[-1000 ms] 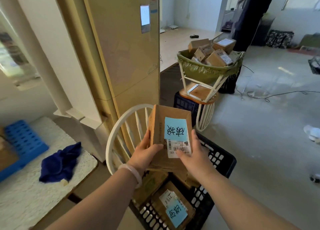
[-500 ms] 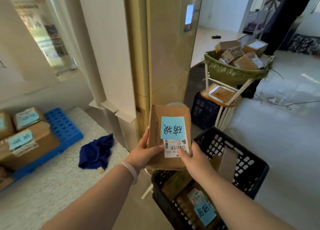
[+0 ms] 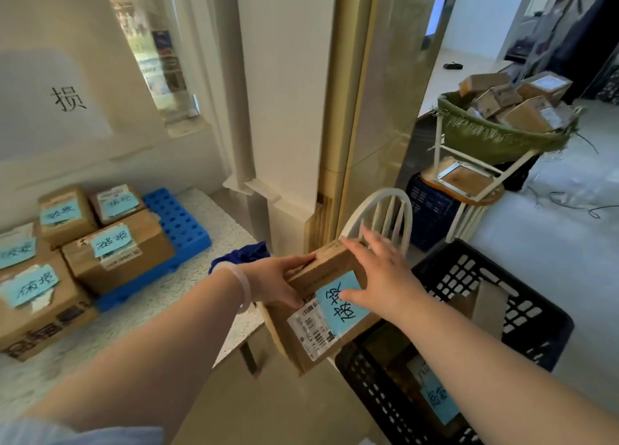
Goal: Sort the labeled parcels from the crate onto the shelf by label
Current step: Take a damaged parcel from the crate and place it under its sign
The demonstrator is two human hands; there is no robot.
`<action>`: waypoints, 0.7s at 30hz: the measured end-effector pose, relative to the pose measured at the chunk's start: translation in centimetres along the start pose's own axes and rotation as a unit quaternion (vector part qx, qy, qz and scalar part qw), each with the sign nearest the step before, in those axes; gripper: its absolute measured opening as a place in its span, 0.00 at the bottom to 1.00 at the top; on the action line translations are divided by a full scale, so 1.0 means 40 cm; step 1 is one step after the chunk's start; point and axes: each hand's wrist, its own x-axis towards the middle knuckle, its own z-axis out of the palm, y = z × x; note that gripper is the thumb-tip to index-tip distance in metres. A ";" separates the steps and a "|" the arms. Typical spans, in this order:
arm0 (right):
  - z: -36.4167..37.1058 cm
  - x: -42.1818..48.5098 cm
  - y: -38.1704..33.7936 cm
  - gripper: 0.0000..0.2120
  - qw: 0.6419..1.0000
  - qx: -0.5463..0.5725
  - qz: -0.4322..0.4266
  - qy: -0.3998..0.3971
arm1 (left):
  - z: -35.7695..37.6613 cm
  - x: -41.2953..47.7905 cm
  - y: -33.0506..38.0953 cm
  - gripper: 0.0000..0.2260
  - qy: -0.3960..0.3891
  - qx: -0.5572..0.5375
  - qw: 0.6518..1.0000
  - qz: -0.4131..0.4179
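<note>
1. Left hand (image 3: 278,283): grips the parcel (image 3: 321,324) by its left edge, with my thumb over the top and my fingers curled beneath.
2. Right hand (image 3: 385,277): lies flat on the parcel's right side, fingers straight and spread, gripping nothing. My thumb touches the blue label.
3. Parcel: brown cardboard, tilted, held in the air over the gap between the tabletop (image 3: 150,327) corner and the crate (image 3: 469,270).
4. Crate: black lattice, just right of the parcel. It holds another blue-labelled box (image 3: 438,401).
5. Tabletop: white and speckled, to my left, with its corner edge below my left wrist. A bare strip runs along the near edge.
6. Blue cloth (image 3: 244,255): lies near that corner, behind my left hand.
7. Blue tray (image 3: 181,223): carries the stacked parcels (image 3: 117,253), which are packed touching, labels up.
8. Wall sheet (image 3: 68,99): hangs above the stack and bears one written character.
9. White chair back (image 3: 378,216): just behind the parcel, beside the gold column (image 3: 378,109).
10. Green basket (image 3: 495,136): far right, heaped with boxes.
11. Floor (image 3: 552,243): pale and open past the crate, with cables lying on it.
</note>
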 end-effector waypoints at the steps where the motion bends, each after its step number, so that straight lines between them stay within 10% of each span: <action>1: 0.001 0.007 -0.014 0.44 1.000 -0.014 -0.013 -0.008 | -0.009 -0.014 -0.006 0.42 -0.006 0.030 1.000 0.000; 14: 0.043 0.098 -0.160 0.56 0.938 0.021 -0.014 -0.345 | -0.087 -0.105 -0.053 0.39 -0.094 0.276 0.955 0.058; 21: 0.103 0.121 -0.212 0.45 0.932 0.082 -0.001 -0.354 | -0.132 -0.096 -0.141 0.38 -0.028 0.242 0.969 0.041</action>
